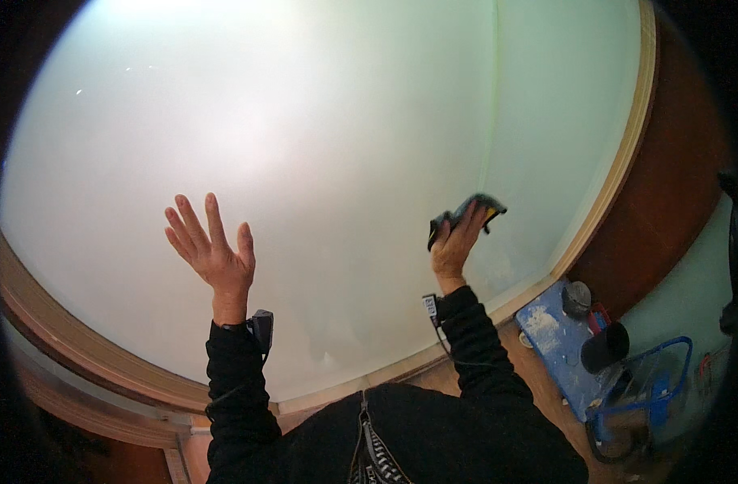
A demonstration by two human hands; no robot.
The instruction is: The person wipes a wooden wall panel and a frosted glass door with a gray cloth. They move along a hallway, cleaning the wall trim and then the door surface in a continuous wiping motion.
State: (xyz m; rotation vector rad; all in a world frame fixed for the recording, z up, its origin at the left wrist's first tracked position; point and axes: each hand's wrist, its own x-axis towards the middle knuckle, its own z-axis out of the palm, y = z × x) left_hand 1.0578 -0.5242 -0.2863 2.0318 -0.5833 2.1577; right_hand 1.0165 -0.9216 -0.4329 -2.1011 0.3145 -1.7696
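A large pale, translucent panel (344,133), which looks like frosted glass, fills most of the view before me. My left hand (220,257) is raised in front of it at the left with the fingers spread and nothing in them; whether it touches the surface I cannot tell. On the right, my right hand (456,245) holds a dark folded cloth (473,209) with a bit of yellow at its edge. The cloth lies against or just off the panel, near a faint greenish vertical seam (493,103). Both black sleeves have small devices at the wrists.
Light wooden framing (626,169) borders the panel, with a dark reddish-brown surface (677,127) beyond it. At the lower right, a stained blue board (547,345) bears a grey container (576,299) and a black cylindrical container (605,346). A blue tubular frame (686,363) stands beside them.
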